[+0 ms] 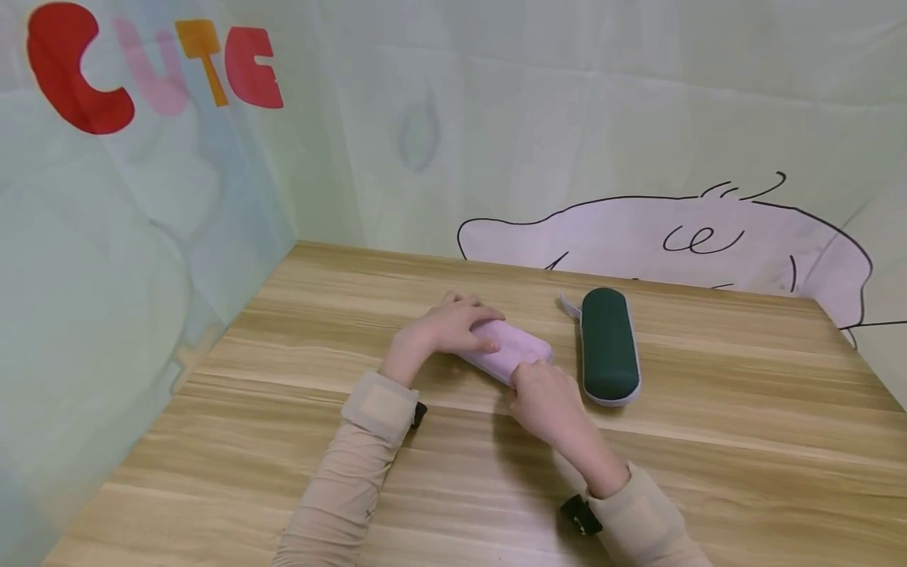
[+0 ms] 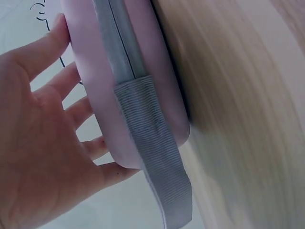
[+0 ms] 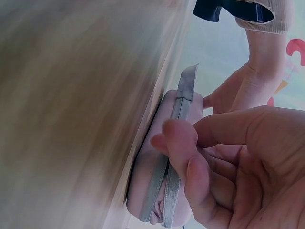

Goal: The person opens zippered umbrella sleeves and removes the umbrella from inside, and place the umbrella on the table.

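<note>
A pink hard-shell zip case lies at an angle on the table. My left hand grips its left end, thumb on top and fingers spread over the far side. A grey ribbed fabric tab hangs at that end of the zip in the left wrist view. My right hand pinches at the zip along the near side, its fingertips hiding the zip pull. In the right wrist view the zip is parted between the right fingers and the case's right end, with pink lining showing; towards the tab its tapes lie together.
A dark green zip case with a pale rim and a loop strap lies to the right of the pink one. Printed cloth walls stand along the back and left edges of the wooden table.
</note>
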Demonstrator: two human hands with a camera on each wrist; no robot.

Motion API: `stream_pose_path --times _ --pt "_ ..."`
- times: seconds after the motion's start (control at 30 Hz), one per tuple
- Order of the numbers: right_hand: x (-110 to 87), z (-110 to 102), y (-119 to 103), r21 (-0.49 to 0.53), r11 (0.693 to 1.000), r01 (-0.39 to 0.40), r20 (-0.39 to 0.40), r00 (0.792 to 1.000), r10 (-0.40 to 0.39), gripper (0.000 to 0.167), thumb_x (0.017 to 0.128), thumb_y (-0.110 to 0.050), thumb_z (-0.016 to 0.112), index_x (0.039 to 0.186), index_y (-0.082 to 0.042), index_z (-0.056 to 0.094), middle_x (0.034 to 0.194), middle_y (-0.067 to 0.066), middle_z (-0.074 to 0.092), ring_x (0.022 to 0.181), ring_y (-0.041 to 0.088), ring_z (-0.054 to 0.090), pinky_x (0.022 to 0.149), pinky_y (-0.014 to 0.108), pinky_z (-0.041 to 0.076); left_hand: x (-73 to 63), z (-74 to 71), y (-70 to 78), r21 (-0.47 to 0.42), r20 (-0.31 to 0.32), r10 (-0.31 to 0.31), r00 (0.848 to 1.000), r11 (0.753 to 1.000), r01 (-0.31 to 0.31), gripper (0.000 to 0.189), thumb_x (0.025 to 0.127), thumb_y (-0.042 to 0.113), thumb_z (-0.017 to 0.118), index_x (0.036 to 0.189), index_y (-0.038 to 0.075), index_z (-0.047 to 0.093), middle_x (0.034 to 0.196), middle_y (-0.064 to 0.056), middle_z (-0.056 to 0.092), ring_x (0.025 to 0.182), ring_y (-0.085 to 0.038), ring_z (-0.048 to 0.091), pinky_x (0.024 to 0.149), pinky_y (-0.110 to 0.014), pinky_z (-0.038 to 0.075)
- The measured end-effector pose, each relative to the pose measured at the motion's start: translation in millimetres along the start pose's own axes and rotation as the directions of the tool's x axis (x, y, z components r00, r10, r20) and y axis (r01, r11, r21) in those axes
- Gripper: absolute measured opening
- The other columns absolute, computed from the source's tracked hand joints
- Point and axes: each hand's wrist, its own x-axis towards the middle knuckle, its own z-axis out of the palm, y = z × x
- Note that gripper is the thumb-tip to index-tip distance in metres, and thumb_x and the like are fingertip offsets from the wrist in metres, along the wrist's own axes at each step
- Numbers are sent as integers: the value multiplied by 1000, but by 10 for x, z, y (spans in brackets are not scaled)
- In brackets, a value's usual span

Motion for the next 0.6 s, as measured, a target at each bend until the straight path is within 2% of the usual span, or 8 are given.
stream_pose_path --times 0.23,0.6 --pt "0 12 -2 -15 1000 21 -18 1000 -22 43 75 -1 61 46 -18 34 48 -6 29 47 12 30 41 25 26 -16 -15 36 10 0 -16 1000 1000 16 55 91 45 60 139 22 51 140 -10 49 125 -35 40 103 -51 38" --pt "17 25 -14 -13 1000 21 -11 1000 -21 42 77 -3 63 46 -16 38 48 -6 29 47 13 31 41 26 27 -11 -3 43 21 10 -39 999 999 39 55 91 45 60 140 23 50 139 -8 49 124 -33 40 103 -49 38"
